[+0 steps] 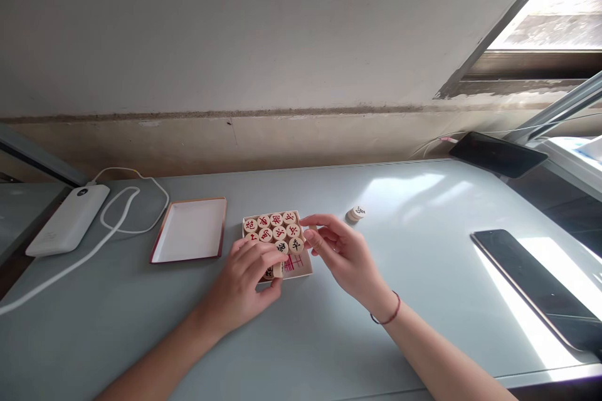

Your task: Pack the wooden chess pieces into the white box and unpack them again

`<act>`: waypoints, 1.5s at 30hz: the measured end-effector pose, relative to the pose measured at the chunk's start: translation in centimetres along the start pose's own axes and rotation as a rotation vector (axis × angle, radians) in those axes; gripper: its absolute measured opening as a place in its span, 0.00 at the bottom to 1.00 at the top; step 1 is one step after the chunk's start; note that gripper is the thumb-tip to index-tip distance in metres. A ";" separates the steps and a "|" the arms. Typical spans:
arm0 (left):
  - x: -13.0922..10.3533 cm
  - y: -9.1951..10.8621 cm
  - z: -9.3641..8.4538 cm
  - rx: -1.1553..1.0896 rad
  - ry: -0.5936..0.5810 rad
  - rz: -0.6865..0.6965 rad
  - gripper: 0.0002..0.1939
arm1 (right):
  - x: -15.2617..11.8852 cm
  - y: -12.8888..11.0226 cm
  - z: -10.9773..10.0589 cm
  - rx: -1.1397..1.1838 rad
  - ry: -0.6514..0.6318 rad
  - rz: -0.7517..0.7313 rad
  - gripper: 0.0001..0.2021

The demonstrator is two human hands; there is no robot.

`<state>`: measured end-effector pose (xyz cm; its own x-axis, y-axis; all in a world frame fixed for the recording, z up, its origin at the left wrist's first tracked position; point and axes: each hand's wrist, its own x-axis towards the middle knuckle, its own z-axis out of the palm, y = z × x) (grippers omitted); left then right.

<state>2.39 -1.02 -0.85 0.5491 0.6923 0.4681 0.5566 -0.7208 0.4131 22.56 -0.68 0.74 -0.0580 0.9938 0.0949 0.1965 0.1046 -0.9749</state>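
Observation:
A small open box holds rows of round Chinese chess pieces with red or black characters. Part of its printed bottom shows bare at the front right. Over the front left of the box, my left hand grips a chess piece on edge between thumb and fingers. My right hand is at the box's right edge, its thumb and index finger pinching a pale chess piece whose face is hidden. Apart from the box, a short stack of chess pieces stands on the table to the right.
The box lid lies upturned on the grey table at left. Beyond it are a white power bank and a looping white cable. A phone lies at right, and a dark tablet-like device sits by the wall.

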 end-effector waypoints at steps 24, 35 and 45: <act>0.0 -0.6 0.1 0.212 -0.073 0.121 0.12 | -0.3 0.0 0.1 -0.185 -0.158 -0.130 0.11; 0.3 -0.2 0.6 0.205 0.023 0.021 0.06 | -0.3 0.2 0.3 -0.261 -0.150 -0.119 0.11; 0.5 -0.4 1.0 0.207 0.053 -0.059 0.06 | -0.3 0.2 0.3 -0.334 -0.190 -0.140 0.09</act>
<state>3.13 -0.35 -1.57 0.4818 0.7263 0.4903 0.7056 -0.6533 0.2744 22.31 -0.94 0.48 -0.2808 0.9476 0.1525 0.4787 0.2760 -0.8335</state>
